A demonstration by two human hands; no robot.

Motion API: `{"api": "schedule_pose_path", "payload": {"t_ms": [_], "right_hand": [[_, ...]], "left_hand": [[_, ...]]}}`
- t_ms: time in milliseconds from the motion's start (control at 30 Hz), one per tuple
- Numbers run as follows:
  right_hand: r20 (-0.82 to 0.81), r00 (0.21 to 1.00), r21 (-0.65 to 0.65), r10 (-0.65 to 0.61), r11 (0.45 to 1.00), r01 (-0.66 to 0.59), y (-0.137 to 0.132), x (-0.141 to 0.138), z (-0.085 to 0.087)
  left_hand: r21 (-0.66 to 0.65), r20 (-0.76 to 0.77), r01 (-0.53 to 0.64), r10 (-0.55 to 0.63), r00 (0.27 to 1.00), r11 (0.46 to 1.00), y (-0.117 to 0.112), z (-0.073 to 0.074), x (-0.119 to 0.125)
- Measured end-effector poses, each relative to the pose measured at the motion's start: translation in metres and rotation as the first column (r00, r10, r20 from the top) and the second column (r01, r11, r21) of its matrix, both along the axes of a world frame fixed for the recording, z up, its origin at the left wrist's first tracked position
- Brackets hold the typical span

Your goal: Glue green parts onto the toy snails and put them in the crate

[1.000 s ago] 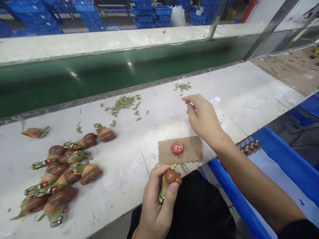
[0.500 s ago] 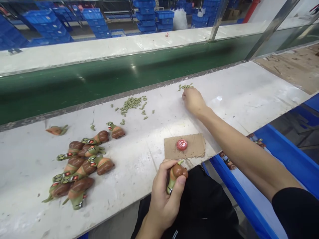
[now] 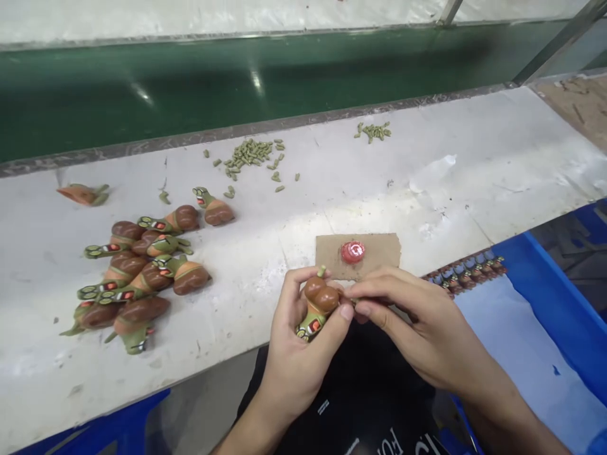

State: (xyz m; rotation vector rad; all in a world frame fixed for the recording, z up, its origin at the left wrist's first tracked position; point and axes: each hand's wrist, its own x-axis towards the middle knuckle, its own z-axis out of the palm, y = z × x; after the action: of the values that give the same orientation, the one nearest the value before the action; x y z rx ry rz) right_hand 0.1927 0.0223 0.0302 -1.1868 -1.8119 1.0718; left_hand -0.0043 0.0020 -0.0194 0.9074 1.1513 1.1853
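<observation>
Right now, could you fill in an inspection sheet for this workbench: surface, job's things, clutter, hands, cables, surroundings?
Surface: scuffed white tabletop.
Job's things: glossy brown-and-green figurine; two piles of small green pegs; round, glossy red item on brown cardboard.
Clutter: similar figurines grouped at left; stray pegs.
Hands: left hand grips the figurine; right hand pinches beside it, contents unclear.
Cables: nothing seen.
Surroundings: smooth green strip behind; blue plastic bin at right.

From where I stand: scuffed white worktop [image 3: 322, 196] beyond the fingers [image 3: 379, 287], then green belt [image 3: 355, 66] with light glare [image 3: 257, 82], pale counter [image 3: 237, 16] farthest. Metal post [image 3: 559, 43] past their right. Grey floor [image 3: 211, 398] below left of them.
</observation>
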Motion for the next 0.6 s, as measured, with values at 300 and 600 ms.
{"api": "schedule_pose_path", "payload": {"t_ms": [300, 600], "right_hand": [[-0.304, 0.938, -0.263, -0.168, 0.961, 0.087, -0.006, 0.0, -0.022], [-0.448, 0.848, -0.338, -0.284, 0.931, 0.133, -0.004, -0.008, -0.022]], "left_hand": [[0.045, 0.015, 0.039, -0.039, 0.999, 0.998, 0.007, -0.005, 0.009], [0.063, -0.02, 0.036, -0.035, 0.999, 0.997, 0.013, 0.003, 0.009]]}}
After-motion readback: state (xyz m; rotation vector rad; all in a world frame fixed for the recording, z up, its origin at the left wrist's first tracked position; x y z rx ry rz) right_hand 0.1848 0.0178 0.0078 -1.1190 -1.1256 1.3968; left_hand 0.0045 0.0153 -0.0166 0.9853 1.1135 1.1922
